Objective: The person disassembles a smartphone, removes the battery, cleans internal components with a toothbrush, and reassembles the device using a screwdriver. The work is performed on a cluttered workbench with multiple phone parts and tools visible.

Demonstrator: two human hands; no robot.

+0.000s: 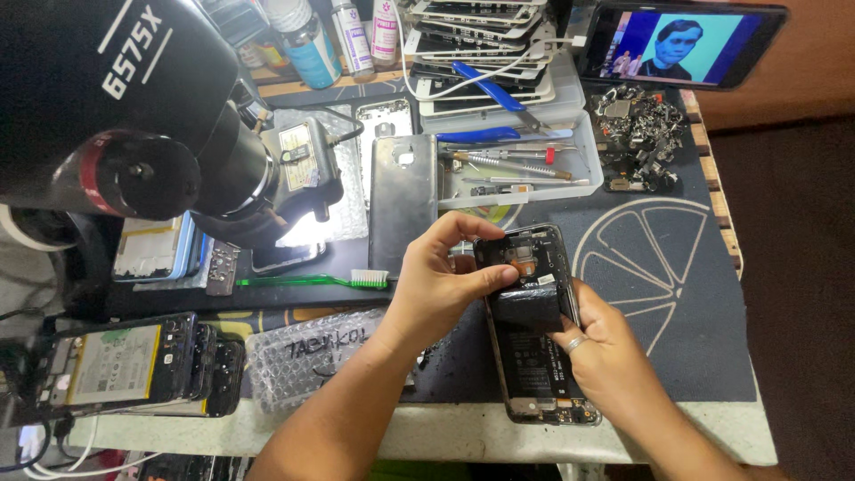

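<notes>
An opened black smartphone (534, 356) with its back cover off lies lengthwise near the front edge of the dark work mat (677, 338). My left hand (436, 285) grips the phone's upper left side, thumb pressed on the black battery area (527, 303). My right hand (601, 356), wearing a ring, holds the phone's right edge from underneath. A green toothbrush (312, 281) lies just left of my left hand. A dark phone back cover (403, 200) lies behind my left hand.
A large black microscope (134, 116) looms at the upper left. A white tray (570, 183) holds screwdrivers and blue-handled pliers, with stacked phone screens behind. A pile of small metal parts (637, 134) and a lit tablet (681, 44) sit at the back right. Opened phones (125, 361) lie at front left.
</notes>
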